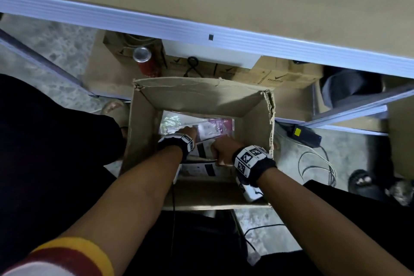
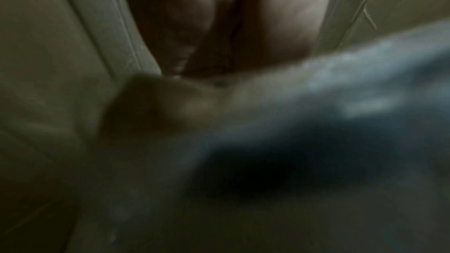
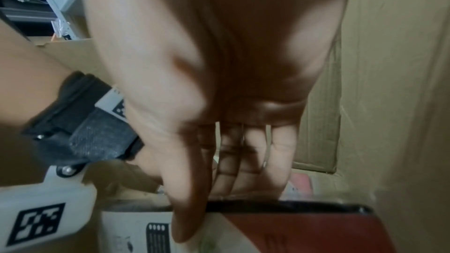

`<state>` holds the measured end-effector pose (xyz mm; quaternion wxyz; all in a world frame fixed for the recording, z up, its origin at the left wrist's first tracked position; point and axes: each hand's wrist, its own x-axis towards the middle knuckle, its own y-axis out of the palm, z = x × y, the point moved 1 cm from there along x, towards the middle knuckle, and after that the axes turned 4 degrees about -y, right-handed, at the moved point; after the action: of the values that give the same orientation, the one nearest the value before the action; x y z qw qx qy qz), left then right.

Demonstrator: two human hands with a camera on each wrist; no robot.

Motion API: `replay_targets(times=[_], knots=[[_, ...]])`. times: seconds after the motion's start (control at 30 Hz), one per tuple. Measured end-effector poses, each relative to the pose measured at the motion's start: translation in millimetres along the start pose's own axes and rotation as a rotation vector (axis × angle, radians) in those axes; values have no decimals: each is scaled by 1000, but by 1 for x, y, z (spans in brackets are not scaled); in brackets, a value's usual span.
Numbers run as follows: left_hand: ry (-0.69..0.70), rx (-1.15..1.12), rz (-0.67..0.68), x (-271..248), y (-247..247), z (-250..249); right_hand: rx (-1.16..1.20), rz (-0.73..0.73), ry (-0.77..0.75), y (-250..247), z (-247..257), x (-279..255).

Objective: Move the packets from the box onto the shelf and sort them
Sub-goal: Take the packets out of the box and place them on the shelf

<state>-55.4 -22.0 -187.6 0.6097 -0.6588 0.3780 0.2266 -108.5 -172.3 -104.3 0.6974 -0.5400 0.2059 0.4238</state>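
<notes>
An open cardboard box stands on the floor below me with both my hands inside it. At its back lies a pink packet in clear wrap, and white packets with black labels lie nearer me. My right hand pinches the top edge of a white and red packet, thumb on its front and fingers behind it. My left hand reaches down onto the packets at the left. Its fingers are hidden in the head view, and the left wrist view shows only a blurred palm.
The shelf's pale front edge runs across above the box. Under it stand a red can and brown cartons. A black adapter and loose cables lie on the floor to the right.
</notes>
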Motion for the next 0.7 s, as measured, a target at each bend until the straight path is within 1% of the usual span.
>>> replay_targets(times=[0.1,0.2,0.4,0.5,0.6,0.7], knots=[[41,33,-22,1,6,-6,-30,26,3,2,3,0],[14,-2,-11,1,3,-6,-60,32,-2,4,4,0],[-6,-152,-91,13,-49,8,14,37,8,3,7,-2],[-35,-207,-128,19,-63,16,15,35,13,3,7,-3],[-44,-220,-123,21,-63,19,9,36,17,2,7,-3],[-28,-220,-60,19,-54,16,10,40,21,2,7,-3]])
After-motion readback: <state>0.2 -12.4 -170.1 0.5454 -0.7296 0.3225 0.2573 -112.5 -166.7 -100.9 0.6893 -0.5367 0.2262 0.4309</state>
